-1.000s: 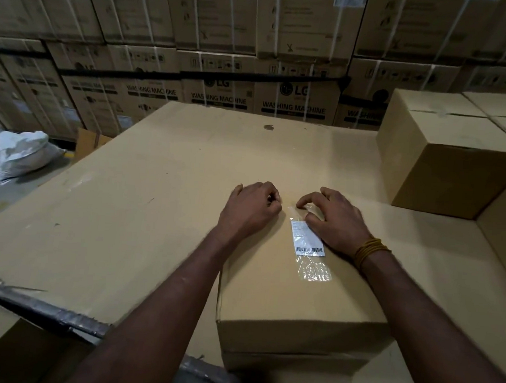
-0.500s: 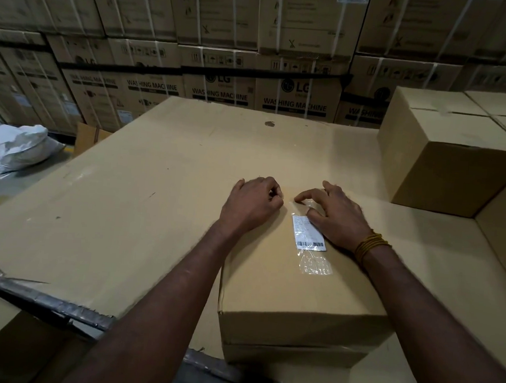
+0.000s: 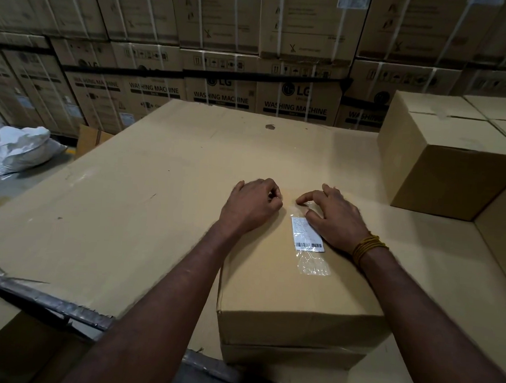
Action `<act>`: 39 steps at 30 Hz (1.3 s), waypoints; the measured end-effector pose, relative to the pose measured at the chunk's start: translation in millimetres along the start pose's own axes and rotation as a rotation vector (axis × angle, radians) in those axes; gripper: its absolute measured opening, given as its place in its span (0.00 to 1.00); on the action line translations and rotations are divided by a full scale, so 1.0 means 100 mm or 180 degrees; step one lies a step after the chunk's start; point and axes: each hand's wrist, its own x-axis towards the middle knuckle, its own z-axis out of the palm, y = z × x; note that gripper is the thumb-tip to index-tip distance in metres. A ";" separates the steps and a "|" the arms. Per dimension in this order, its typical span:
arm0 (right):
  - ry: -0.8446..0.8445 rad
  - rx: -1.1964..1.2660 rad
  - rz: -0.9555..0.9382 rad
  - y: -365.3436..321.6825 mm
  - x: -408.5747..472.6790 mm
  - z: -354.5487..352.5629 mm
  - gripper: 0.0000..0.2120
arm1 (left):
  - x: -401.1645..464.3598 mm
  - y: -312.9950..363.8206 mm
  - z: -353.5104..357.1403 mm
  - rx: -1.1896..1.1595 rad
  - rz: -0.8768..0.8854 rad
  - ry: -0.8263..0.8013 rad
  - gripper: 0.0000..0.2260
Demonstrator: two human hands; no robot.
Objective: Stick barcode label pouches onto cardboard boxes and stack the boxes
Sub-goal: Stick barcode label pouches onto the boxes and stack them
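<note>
A brown cardboard box stands right in front of me on a large cardboard sheet. A clear pouch with a white barcode label lies flat on the box top, towards its far edge. My right hand rests on the pouch's right side, forefinger tip pressing its far end and thumb on the label. My left hand rests on the box top just left of the pouch, fingers curled into a loose fist with nothing visible in it.
Another plain box stands at the right, with more box tops behind it. Stacked washing machine cartons wall off the back. A white sack lies on the floor at the left. A dark metal edge runs along the sheet's near left side.
Both hands have stayed on the box top. My right forefinger has spread a little further from the thumb along the pouch's far end.
</note>
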 end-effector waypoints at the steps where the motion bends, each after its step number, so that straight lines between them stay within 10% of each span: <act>1: 0.0012 0.0015 0.0009 0.00 0.00 0.00 0.17 | 0.00 0.00 0.00 0.0001 0.0001 0.0005 0.04; 39: 0.0294 0.0252 -0.0008 0.09 0.02 0.06 0.14 | 0.00 -0.02 0.01 -0.0052 0.0029 0.0036 0.03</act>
